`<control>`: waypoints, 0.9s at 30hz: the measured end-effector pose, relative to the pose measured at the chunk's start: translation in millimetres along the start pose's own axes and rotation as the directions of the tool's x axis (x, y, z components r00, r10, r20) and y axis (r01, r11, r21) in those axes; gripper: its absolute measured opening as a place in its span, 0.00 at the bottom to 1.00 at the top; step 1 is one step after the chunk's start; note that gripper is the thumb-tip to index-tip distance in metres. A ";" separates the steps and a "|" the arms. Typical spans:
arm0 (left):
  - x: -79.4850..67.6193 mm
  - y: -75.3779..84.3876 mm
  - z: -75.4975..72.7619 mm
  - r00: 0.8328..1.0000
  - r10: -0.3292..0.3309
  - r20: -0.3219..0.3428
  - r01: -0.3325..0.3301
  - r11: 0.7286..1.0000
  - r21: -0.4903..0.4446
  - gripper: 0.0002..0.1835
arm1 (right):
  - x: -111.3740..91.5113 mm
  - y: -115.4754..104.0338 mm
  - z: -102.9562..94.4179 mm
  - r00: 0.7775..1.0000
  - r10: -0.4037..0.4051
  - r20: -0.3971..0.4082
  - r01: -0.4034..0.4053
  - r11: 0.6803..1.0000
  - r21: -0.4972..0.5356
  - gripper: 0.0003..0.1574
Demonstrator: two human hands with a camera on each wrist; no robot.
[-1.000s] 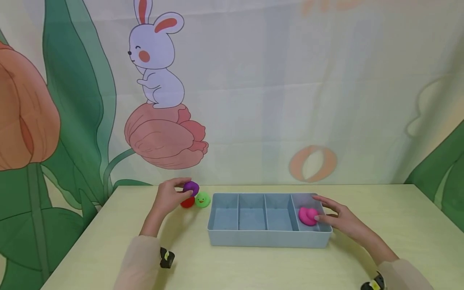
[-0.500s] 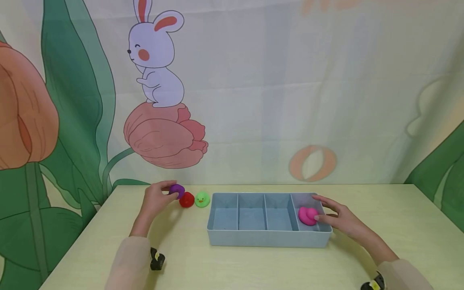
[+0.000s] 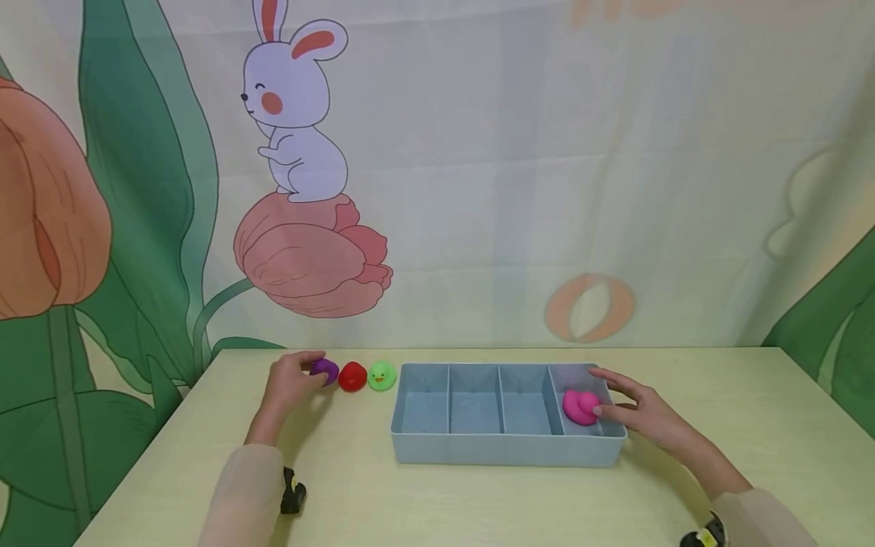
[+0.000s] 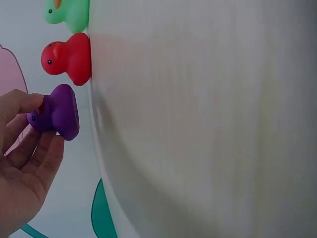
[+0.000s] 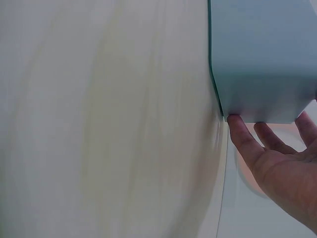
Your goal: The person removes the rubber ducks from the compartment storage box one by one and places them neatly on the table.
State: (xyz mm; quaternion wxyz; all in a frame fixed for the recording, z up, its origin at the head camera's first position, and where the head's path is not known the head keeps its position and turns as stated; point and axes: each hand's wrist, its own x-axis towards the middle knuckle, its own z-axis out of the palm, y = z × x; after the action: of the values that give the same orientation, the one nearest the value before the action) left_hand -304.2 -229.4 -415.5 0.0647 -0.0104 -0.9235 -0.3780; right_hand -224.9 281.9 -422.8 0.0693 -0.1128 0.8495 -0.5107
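My left hand (image 3: pixel 285 387) pinches a purple rubber duck (image 4: pixel 63 113) between thumb and fingers, at the table's back left. In the left wrist view a narrow gap shows between the duck's base and the table. Beside it stand a red rubber duck (image 3: pixel 352 377) and a green rubber duck (image 3: pixel 381 376), in a row. To their right is a blue-grey divided box (image 3: pixel 506 450). My right hand (image 3: pixel 645 414) grips the box's right end, fingertips against the outer wall and thumb over the rim. A pink rubber duck (image 3: pixel 581 408) lies in the rightmost compartment, near that thumb.
The pale wooden table (image 3: pixel 451 505) ends at the back against a printed curtain (image 3: pixel 465 190). Thin dividers split the box, and its other compartments hold nothing visible. Black wrist devices are strapped to both arms.
My left hand has carried the purple duck leftward from above the red duck, then lowered it to the red duck's left. My right hand, the box and the pink duck have stayed in place.
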 end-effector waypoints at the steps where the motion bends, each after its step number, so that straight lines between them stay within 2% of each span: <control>1: 0.3 -0.7 0.3 1.000 0.000 0.000 0.000 1.000 0.003 0.21 | -0.1 -0.1 -0.1 1.000 0.001 0.000 -0.001 1.000 -0.001 0.40; 13: 7.2 -5.3 5.5 0.998 -0.027 0.051 0.025 0.998 0.049 0.21 | 0.3 -0.9 0.4 1.000 0.014 -0.005 -0.015 1.000 -0.009 0.41; 20: 8.6 -7.5 6.7 0.994 -0.081 0.078 0.077 0.996 0.043 0.22 | 0.4 -0.9 0.7 1.000 0.018 -0.001 -0.018 1.000 -0.009 0.41; 27: 8.4 -5.3 6.5 0.991 -0.095 0.094 0.089 0.994 0.060 0.22 | 0.7 -0.8 0.5 1.000 0.029 -0.002 -0.029 1.000 -0.004 0.41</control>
State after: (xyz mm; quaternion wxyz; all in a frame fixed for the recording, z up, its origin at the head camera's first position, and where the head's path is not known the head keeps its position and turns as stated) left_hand -313.6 -228.8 -422.7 0.0024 0.0157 -0.9352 -0.3538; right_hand -225.4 280.9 -422.4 0.0755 -0.0999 0.8522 -0.5080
